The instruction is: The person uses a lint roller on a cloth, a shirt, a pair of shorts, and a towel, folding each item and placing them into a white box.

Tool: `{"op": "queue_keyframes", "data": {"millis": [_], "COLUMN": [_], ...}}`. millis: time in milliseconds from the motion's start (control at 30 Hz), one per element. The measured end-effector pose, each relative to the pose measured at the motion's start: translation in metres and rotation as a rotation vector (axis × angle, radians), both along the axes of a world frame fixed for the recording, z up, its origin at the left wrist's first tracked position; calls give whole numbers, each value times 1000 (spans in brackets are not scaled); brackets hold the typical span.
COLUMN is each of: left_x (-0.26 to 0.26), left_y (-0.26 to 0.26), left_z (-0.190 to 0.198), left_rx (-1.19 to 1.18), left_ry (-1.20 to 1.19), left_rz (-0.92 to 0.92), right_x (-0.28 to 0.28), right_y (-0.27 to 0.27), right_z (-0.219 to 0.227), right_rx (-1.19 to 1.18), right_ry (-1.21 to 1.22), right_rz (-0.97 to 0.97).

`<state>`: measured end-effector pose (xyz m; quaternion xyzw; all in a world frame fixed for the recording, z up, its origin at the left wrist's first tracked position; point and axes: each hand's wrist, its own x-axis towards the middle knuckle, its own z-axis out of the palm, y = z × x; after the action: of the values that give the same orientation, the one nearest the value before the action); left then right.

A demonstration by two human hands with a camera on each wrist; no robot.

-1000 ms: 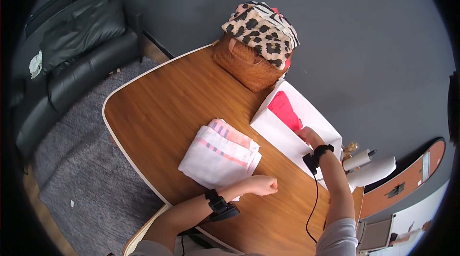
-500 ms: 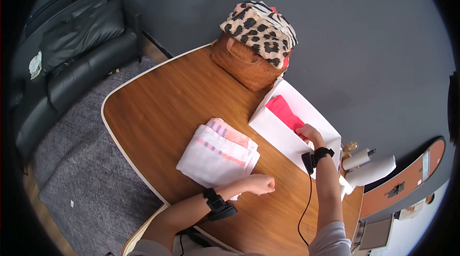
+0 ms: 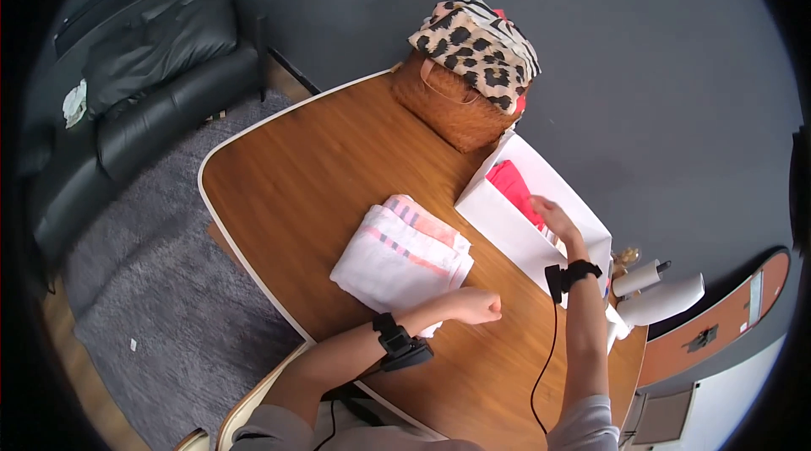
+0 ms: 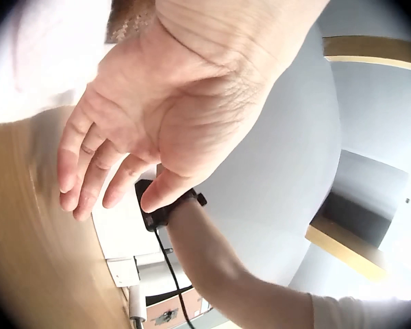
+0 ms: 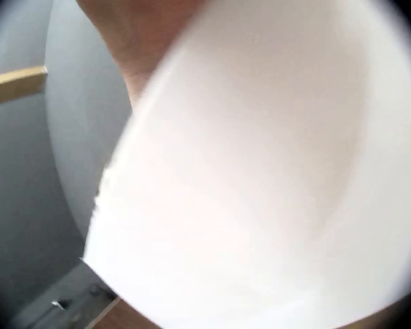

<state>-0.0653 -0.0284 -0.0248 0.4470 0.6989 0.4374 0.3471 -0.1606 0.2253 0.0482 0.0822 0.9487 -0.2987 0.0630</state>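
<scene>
My right hand (image 3: 556,220) is over the white box (image 3: 503,216), its fingers fairly straight beside a folded hot-pink cloth (image 3: 514,187) that lies inside at the far end. In the right wrist view the box wall (image 5: 246,185) fills most of the picture and hides the fingers. My left hand (image 3: 473,306) hovers above the table with nothing in it; the left wrist view shows its palm (image 4: 171,116) and loosely bent fingers. Close by lies a folded white towel (image 3: 401,257) with pink and grey stripes.
On the wooden table (image 3: 296,172), a furry brown basket (image 3: 439,105) heaped with leopard-print fabric (image 3: 477,50) stands behind the box. Right of the box are a white roll (image 3: 635,279) and a white rounded object (image 3: 672,302). A cable (image 3: 541,366) hangs from the right wrist camera.
The right hand, earlier with fingers curled at the pink cloth, has straightened its fingers and lifted slightly. The cloth stays in the box. The head view has shifted a little; the left hand hovers as before.
</scene>
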Motion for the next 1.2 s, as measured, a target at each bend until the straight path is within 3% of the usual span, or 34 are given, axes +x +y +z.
{"op": "queue_keyframes", "data": {"millis": [33, 133, 233, 367, 500, 533, 633, 733, 767, 867, 967, 1033, 1100, 1200], "left_x": [-3, -4, -9, 1, 2, 3, 7, 25, 45, 62, 77, 95, 99, 83], "left_y": [-5, -47, -66, -92, -104, -100, -92, -67, -50, 0, 45, 70, 87, 85], "left_z": [8, 46, 45, 43, 1, 0, 11, 39, 51, 39, 22, 22, 23, 31], "left_rx": [-20, -166, -439, -558, -329, -269, -170, -68, -56, -196, 19, 222, 421, 455], "left_ry": [-13, 594, 619, 761, 839, 806, 742, 448, 347, 9, -468, -598, -655, -719], "left_rz": [7, 80, 42, -48, 34, 45, 27, -150, -117, -86, -103, -49, -81, 63], "right_x": [7, 52, 119, 196, 246, 253, 259, 261, 266, 281, 303, 316, 336, 352], "right_y": [-11, -45, -77, -77, -72, -69, -73, -80, -73, -58, -43, -29, -25, -9], "right_z": [12, 45, 59, 34, -3, -15, -34, -33, -39, -39, -35, -36, -12, -10], "right_rx": [-44, -115, -15, -51, -76, -77, -482, -763, -839, -888, -954, -1090, -916, -777], "right_ry": [95, 308, 362, 29, -162, -176, -99, -164, -149, -123, 68, 170, 215, 305], "right_rz": [22, 63, 100, 116, 109, 115, 56, -179, -231, -365, -457, -565, -593, -661]}}
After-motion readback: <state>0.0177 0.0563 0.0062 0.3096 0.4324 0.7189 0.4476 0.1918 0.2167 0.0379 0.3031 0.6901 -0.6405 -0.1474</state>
